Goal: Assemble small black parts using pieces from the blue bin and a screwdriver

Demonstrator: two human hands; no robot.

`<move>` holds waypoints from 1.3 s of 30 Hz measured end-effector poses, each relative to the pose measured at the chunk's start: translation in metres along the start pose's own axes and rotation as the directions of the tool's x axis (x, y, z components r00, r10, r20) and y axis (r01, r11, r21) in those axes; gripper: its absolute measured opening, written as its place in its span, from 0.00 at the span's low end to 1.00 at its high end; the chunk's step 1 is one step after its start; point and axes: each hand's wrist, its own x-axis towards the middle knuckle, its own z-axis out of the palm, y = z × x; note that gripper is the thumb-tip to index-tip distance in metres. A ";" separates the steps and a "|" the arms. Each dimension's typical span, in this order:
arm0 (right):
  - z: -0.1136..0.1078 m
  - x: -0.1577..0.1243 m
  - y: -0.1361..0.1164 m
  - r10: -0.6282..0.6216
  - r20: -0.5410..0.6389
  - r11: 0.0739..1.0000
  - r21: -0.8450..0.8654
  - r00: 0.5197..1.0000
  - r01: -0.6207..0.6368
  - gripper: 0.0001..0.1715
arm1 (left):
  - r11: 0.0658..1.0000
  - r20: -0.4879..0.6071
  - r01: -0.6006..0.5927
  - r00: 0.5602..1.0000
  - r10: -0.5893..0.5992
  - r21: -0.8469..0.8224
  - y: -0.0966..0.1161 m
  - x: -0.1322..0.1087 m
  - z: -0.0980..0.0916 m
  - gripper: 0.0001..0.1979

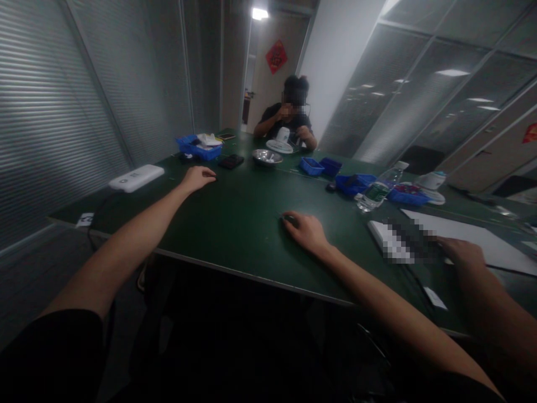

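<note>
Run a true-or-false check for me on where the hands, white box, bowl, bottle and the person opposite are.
1. The left hand is nearer the white box than the right hand is. True.
2. The bowl lies nearer the camera wearer than the right hand. False: it is farther across the table.
3. The bottle is near blue trays. True.
4. The bottle is left of both hands. False: it is right of the right hand.
5. The person opposite has both hands down on the table. False: one is raised.
</note>
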 end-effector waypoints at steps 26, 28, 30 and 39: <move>0.008 -0.006 0.002 -0.375 -0.056 0.924 0.055 0.926 0.377 0.24 | 0.775 0.480 -0.412 0.617 0.624 -0.479 0.120 -0.069 0.064 0.16; 0.008 -0.005 0.002 -0.381 -0.058 0.922 0.049 0.923 0.384 0.24 | 0.769 0.479 -0.419 0.609 0.633 -0.484 0.122 -0.071 0.065 0.15; 0.009 -0.005 0.002 -0.386 -0.052 0.921 0.039 0.921 0.388 0.24 | 0.762 0.477 -0.424 0.602 0.641 -0.490 0.124 -0.072 0.066 0.15; 0.011 -0.004 0.003 -0.387 -0.048 0.920 0.040 0.921 0.389 0.23 | 0.741 0.466 -0.410 0.589 0.660 -0.532 0.126 -0.075 0.069 0.15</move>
